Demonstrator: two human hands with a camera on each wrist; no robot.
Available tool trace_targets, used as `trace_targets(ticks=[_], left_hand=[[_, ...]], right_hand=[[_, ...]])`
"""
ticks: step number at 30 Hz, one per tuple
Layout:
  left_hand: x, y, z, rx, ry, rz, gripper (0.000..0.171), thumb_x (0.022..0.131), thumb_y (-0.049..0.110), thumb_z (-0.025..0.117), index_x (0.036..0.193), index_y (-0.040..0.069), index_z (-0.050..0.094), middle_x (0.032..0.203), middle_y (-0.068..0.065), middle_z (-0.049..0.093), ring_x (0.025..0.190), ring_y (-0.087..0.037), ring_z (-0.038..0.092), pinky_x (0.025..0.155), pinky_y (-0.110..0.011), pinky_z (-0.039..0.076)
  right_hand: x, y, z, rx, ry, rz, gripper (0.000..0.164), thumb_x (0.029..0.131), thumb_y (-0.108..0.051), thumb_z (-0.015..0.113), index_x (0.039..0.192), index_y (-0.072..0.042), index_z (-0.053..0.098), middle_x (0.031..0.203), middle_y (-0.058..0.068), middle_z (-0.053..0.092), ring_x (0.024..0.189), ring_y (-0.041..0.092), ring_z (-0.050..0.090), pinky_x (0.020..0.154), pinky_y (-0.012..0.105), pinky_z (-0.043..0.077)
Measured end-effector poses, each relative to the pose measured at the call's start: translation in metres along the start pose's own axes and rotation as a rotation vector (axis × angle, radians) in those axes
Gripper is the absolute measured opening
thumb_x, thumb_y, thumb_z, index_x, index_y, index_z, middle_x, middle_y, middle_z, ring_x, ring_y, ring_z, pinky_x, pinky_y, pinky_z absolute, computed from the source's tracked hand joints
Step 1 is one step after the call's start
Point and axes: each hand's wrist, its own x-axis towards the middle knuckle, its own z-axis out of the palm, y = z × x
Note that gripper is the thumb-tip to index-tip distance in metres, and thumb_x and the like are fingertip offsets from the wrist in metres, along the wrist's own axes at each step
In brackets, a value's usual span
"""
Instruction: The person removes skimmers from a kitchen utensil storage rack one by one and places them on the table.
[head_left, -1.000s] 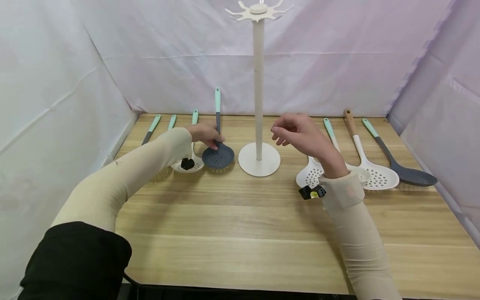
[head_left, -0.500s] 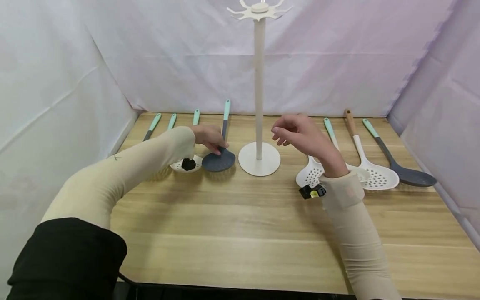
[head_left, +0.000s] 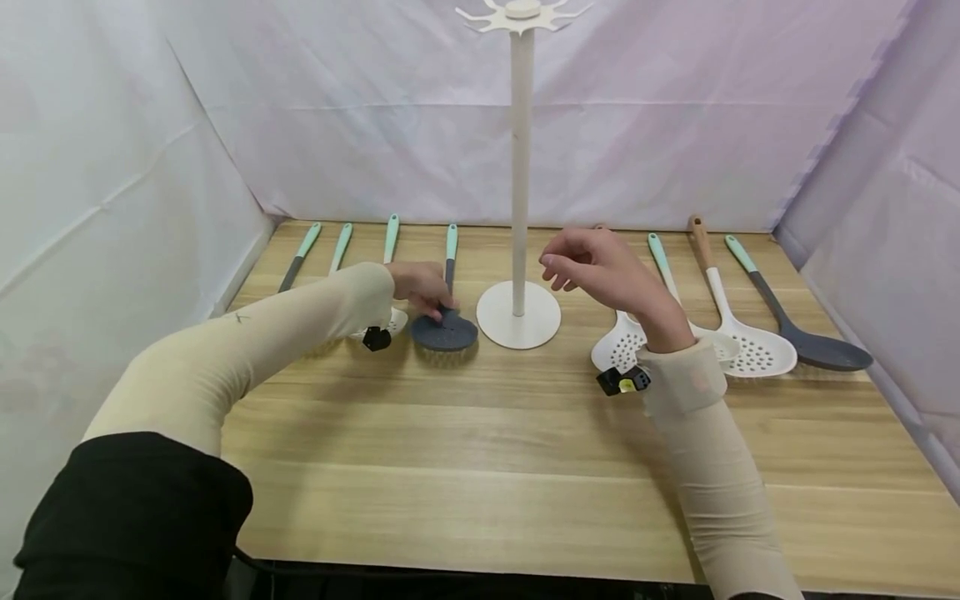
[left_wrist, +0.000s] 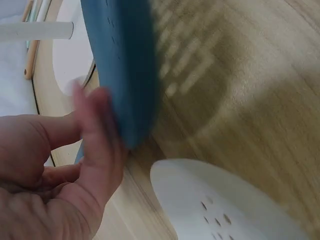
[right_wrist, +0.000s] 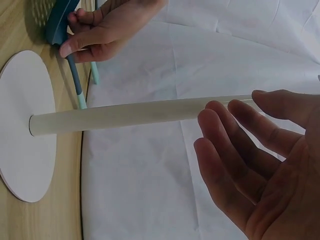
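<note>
A dark grey skimmer (head_left: 444,335) with a mint-green handle end is just left of the white stand's round base (head_left: 519,335). My left hand (head_left: 424,287) pinches it where the neck meets the perforated head. In the left wrist view the skimmer's head (left_wrist: 132,75) is tilted, and light through its holes dots the wood. A white slotted utensil (left_wrist: 215,210) lies beside it, partly out of frame. Right of the stand's pole (head_left: 521,167), my right hand (head_left: 603,271) hovers with loosely bent fingers and holds nothing; the right wrist view shows its bare palm (right_wrist: 280,200).
Mint-handled utensils (head_left: 306,246) lie left of the skimmer, partly behind my left sleeve. On the right are white slotted utensils (head_left: 757,354), one with a brown handle, and a dark grey turner (head_left: 828,352). The stand's hooked top (head_left: 522,12) rises high. White cloth encloses the table.
The skimmer's handle has come down and swung right, toward the table's back edge. My left hand has shifted slightly right and lower with it. The right hand has stayed nearly still.
</note>
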Motion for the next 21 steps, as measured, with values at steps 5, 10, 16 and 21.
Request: trace_targets(ticks=[5, 10, 16, 21], left_hand=[[-0.004, 0.003, -0.002, 0.063, 0.032, 0.018, 0.026, 0.091, 0.017, 0.063, 0.102, -0.006, 0.060, 0.070, -0.006, 0.057, 0.056, -0.008, 0.058, 0.057, -0.018, 0.047], [-0.006, 0.003, -0.001, 0.163, 0.092, 0.049, 0.028, 0.091, 0.021, 0.064, 0.100, -0.005, 0.061, 0.060, -0.002, 0.053, 0.049, -0.007, 0.054, 0.054, -0.019, 0.046], [-0.009, 0.003, -0.002, 0.282, 0.180, 0.085, 0.030, 0.088, 0.026, 0.068, 0.087, -0.003, 0.060, 0.055, -0.001, 0.052, 0.045, -0.008, 0.051, 0.049, -0.020, 0.046], [-0.009, 0.000, -0.003, 0.388, 0.227, 0.072, 0.035, 0.087, 0.035, 0.066, 0.082, 0.001, 0.059, 0.061, -0.006, 0.060, 0.050, -0.012, 0.058, 0.054, -0.025, 0.053]], right_hand=[[0.000, 0.000, -0.001, 0.001, -0.003, -0.001, 0.012, 0.094, -0.008, 0.055, 0.097, 0.001, 0.062, 0.086, 0.016, 0.065, 0.071, 0.022, 0.065, 0.071, 0.045, 0.055], [0.000, 0.000, -0.001, -0.006, -0.008, -0.003, 0.013, 0.094, -0.008, 0.055, 0.098, 0.002, 0.062, 0.086, 0.013, 0.065, 0.071, 0.021, 0.065, 0.071, 0.045, 0.055], [0.003, 0.010, -0.002, 0.000, -0.005, -0.007, 0.014, 0.095, -0.010, 0.055, 0.100, 0.001, 0.062, 0.088, 0.018, 0.065, 0.072, 0.023, 0.065, 0.070, 0.042, 0.055], [0.007, 0.034, -0.001, 0.016, -0.008, 0.004, 0.016, 0.095, -0.021, 0.057, 0.100, -0.007, 0.063, 0.089, 0.014, 0.066, 0.075, 0.025, 0.065, 0.071, 0.043, 0.055]])
